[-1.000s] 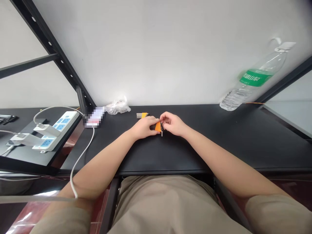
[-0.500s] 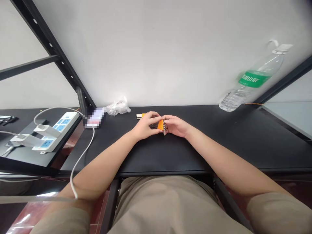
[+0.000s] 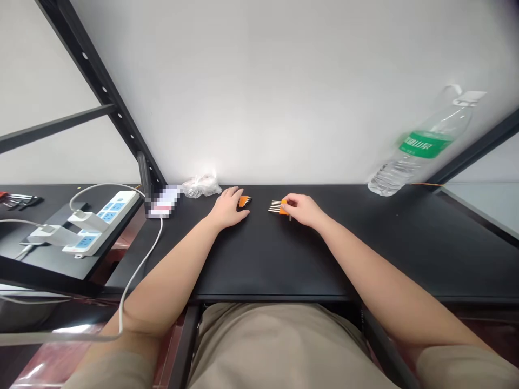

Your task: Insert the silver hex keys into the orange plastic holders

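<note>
**Observer:** Head view only. Left hand?

**Operator:** I log the left hand [image 3: 227, 209] lying flat on the black table top [image 3: 259, 259], fingers spread, gripping nothing. A hex key set [image 3: 245, 201] in an orange holder sits just beside it, between thumb and fingertips. I cannot tell whether skin touches it.

**Observer:** Right hand?

**Operator:** The right hand [image 3: 304, 210] is curled into a pinch, its fingertips closed on the orange holder of a second hex key set [image 3: 284, 207]. The thumb's exact place is hard to make out from here. The steel keys [image 3: 275, 206] of that set point toward the first set. The two sets lie near each other, not touching.

**Observer:** Surroundings?

**Operator:** Along the wall, left of the hands, are a plastic bag [image 3: 201, 187] and a pixelated object [image 3: 164, 201]. Farther left is a white power strip [image 3: 109, 216] with a white cable [image 3: 160, 235] running past it. To the right, a plastic water bottle [image 3: 421, 146] with a green label hangs tilted against the wall.
</note>
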Action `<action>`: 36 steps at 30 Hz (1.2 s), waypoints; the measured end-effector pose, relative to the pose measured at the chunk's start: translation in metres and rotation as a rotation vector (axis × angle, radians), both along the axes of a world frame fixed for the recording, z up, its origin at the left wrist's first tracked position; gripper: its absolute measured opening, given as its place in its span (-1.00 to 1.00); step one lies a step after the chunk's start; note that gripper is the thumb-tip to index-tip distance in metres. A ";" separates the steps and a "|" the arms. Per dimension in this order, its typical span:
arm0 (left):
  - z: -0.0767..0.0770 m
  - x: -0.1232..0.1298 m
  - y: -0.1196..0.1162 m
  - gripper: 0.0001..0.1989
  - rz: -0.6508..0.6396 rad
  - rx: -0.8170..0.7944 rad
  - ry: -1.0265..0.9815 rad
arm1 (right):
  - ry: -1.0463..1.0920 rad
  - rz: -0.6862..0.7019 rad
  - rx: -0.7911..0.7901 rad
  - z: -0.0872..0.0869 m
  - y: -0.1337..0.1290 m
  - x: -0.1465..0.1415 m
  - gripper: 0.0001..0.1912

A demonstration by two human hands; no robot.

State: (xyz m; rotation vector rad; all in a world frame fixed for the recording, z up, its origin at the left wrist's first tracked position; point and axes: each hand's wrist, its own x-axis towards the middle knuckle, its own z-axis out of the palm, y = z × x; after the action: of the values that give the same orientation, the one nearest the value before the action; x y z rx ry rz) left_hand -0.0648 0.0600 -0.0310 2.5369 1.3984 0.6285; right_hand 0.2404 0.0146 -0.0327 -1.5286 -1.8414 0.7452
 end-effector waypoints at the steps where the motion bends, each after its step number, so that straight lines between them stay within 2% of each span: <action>1: -0.003 -0.003 0.004 -0.19 0.020 -0.043 0.023 | -0.040 -0.043 0.011 -0.002 0.004 0.006 -0.79; 5: -0.009 -0.006 0.010 -0.34 -0.004 -0.086 0.072 | -0.163 -0.155 0.158 -0.006 0.015 0.024 -0.73; 8: -0.007 -0.004 0.008 -0.48 -0.025 -0.058 0.068 | -0.196 -0.208 0.283 -0.004 0.013 0.023 -0.69; 11: -0.005 -0.004 0.007 -0.52 -0.020 -0.046 0.054 | -0.256 -0.111 0.335 -0.001 0.007 0.011 -0.83; 15: 0.000 -0.002 0.002 -0.48 0.008 -0.075 0.040 | -0.436 0.095 0.224 -0.003 0.001 -0.003 -0.86; 18: 0.006 0.004 -0.008 -0.49 -0.041 -0.120 -0.032 | -0.472 0.069 0.188 -0.006 0.000 -0.006 -0.77; 20: 0.012 0.009 -0.017 -0.49 -0.136 -0.164 -0.130 | -0.339 0.068 0.194 -0.006 -0.002 -0.009 -0.72; 22: 0.018 0.016 -0.027 -0.48 -0.222 -0.201 -0.211 | -0.082 0.118 0.171 -0.005 -0.005 -0.017 -0.67; 24: 0.023 0.023 -0.035 -0.47 -0.275 -0.216 -0.264 | 0.204 0.195 0.095 -0.004 -0.009 -0.029 -0.64; 26: 0.025 0.028 -0.041 -0.48 -0.280 -0.213 -0.274 | 0.392 0.284 -0.005 -0.003 -0.014 -0.041 -0.61; 28: 0.026 0.032 -0.044 -0.49 -0.231 -0.189 -0.248 | 0.483 0.351 -0.086 -0.003 -0.017 -0.048 -0.55; 31: 0.024 0.035 -0.045 -0.52 -0.153 -0.132 -0.187 | 0.572 0.370 -0.169 -0.002 -0.021 -0.052 -0.51; 33: 0.024 0.036 -0.045 -0.58 -0.151 -0.088 -0.152 | 0.605 0.340 -0.201 -0.001 -0.022 -0.054 -0.57; 36: 0.024 0.040 -0.049 -0.69 -0.198 -0.011 -0.106 | 0.593 0.206 -0.192 -0.004 -0.023 -0.061 -0.75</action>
State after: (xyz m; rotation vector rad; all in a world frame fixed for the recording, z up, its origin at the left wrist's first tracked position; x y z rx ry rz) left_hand -0.0250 0.0114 -0.0068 2.5504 1.0961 0.7042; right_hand 0.1792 -0.0080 -0.0366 -1.0674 -1.5108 1.3404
